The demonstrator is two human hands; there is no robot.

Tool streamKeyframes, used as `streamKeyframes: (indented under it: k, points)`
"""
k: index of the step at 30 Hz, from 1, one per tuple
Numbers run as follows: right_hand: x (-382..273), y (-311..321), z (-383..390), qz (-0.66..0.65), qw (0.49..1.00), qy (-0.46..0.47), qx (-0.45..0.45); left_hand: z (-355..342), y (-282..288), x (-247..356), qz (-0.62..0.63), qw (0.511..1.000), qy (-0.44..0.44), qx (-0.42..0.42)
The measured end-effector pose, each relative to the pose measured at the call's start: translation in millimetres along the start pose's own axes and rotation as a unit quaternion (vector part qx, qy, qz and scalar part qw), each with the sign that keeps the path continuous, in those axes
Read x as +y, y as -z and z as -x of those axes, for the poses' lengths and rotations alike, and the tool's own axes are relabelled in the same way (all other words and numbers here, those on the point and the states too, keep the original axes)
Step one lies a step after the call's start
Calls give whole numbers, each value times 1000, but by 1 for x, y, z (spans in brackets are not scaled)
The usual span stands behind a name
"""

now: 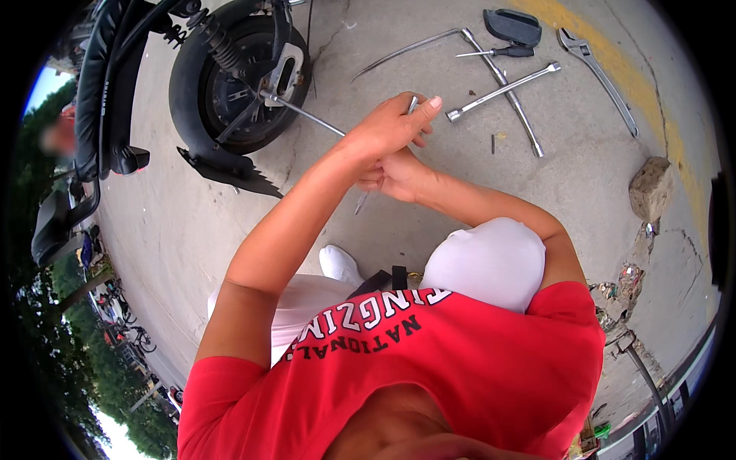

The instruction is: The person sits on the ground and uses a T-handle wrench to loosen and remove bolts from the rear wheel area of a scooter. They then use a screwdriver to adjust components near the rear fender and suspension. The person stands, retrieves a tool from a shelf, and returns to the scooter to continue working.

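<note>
A: Quick, where're the hands?
B: L grip point(387, 126) on top, R grip point(405, 175) just below it, partly hidden by the L wrist.

A: State?
B: L's curled round a chrome wheel wrench point(314, 119), thumb sticking out, a rod end poking up btwn thumb & fingers. R's fingers are bent in, but can't tell what they pinch; another rod end shows just below them.

A: And the wrench's far end?
B: Up-left of L grip, at the hub of the black-tyred wheel point(230, 100). Crossing of the rods is covered by the hands, so can't confirm full shape.

A: What else is L of the grips?
B: Coil-spring shock absorber point(215, 46) by the wheel, plus a black mudguard point(230, 175) w/ a jagged edge, lower.

A: R side?
B: Up-right of both grips, on the concrete ground point(414, 230): a 4-way lug wrench point(502, 91), a curved metal bar point(406, 48) meeting its top end, & a black-handled screwdriver point(514, 51) w/ its shaft across one arm. Black rounded piece point(512, 27) just above that; kind unclear. Farther R, an adjustable wrench point(602, 80); below that, a stone chunk point(650, 188).

A: Under the grips?
B: White shoe point(340, 263) below-left, white-clad knee point(487, 261) below-right.
</note>
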State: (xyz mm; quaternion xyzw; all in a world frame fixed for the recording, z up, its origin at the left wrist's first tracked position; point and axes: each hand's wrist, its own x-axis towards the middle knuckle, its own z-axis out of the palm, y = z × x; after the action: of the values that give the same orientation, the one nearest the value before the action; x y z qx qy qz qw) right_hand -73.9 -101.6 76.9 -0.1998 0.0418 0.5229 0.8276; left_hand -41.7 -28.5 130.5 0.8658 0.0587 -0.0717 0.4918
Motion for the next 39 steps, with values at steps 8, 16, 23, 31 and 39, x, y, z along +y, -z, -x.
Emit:
streamKeyframes:
  k: [8, 16, 23, 31, 39]
  points:
    - [-11, 18, -3, 357, 932, 37, 39, 8, -1, 16, 239, 959, 135, -68]
    - [-43, -3, -2, 937, 286, 202, -13, 51, 60, -54, 736, 667, 115, 3]
    - [-52, -11, 5, 968, 7, 249, -25, 37, 24, -52, 504, 829, 242, -10]
    - [-58, -14, 79, 776, 537, 300, 136, 33, 26, -61, 504, 834, 223, 30]
    - [-23, 17, 5, 70, 994, -54, -67, 35, 34, -53, 404, 890, 210, 35]
